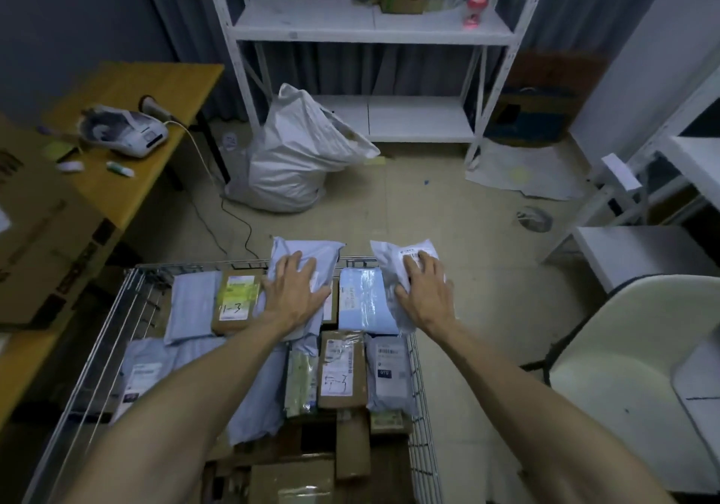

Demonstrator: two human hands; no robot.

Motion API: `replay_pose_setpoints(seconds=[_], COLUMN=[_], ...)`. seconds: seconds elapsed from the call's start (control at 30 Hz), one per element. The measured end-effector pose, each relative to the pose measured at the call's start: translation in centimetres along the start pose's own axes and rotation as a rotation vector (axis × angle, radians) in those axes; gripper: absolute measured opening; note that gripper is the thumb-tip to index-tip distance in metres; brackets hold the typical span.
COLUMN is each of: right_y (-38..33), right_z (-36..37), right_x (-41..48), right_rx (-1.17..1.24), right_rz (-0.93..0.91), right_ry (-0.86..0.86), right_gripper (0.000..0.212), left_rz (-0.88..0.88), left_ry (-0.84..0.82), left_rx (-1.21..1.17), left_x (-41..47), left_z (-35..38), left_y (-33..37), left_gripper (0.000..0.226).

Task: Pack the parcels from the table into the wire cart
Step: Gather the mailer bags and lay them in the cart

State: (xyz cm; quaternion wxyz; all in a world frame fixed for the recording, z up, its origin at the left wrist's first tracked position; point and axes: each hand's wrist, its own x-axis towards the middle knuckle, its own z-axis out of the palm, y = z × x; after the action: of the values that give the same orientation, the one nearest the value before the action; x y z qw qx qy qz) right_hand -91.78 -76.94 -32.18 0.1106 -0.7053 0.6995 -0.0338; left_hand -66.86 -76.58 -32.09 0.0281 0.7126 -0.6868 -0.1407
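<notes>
The wire cart (97, 332) stands in front of me, packed with several parcels: brown boxes and pale blue mailer bags. My left hand (294, 293) lies flat with spread fingers on a pale blue mailer bag (304, 248) that leans over the cart's far rim. My right hand (424, 293) presses with straight fingers on a white mailer bag (397, 254) with a printed label at the cart's far right corner. A brown box marked "1-3" (235, 301) sits left of my left hand.
A wooden table (128, 176) at left carries a label printer (124, 131) and a large cardboard box (35, 238). A stuffed white sack (296, 153) sits on the floor before white shelving (370, 28). A white chair (631, 379) stands at right.
</notes>
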Motion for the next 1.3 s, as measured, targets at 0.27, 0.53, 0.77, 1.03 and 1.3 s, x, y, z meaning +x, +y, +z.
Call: replay_pose_setpoints(seconds=[0.27,0.53,0.77,1.03,1.3], right_y=[0.0,-0.8,-0.9,-0.4,0.2], right_z=[6.4,15.3,21.7,24.6,23.6], right_x=[4.6,9.6,12.5,13.0,12.2], right_rx=[0.033,0.030,-0.007,0.067,-0.049], right_rz=[0.011,0.049,0.077,0.158,0.080], right_ry=[-0.091,-0.144,-0.175,-0.197,-0.266], right_gripper=[0.060,0.057,0.060,0.067,0.064], left_rz=[-0.050,-0.085,-0.079,-0.080,-0.080], left_ry=[-0.059,-0.138,-0.166,-0.181,-0.249], left_rx=[-0.051,-0.151,-0.130,-0.112,-0.164], left_x=[4.5,10.5,14.0,14.8,14.6], left_z=[6.4,16.1,22.1,24.9,23.4], left_y=[-0.6,-2.3,-2.8,-2.5,-3.3], left_gripper=[0.066,0.066,0.070,0.074,0.073])
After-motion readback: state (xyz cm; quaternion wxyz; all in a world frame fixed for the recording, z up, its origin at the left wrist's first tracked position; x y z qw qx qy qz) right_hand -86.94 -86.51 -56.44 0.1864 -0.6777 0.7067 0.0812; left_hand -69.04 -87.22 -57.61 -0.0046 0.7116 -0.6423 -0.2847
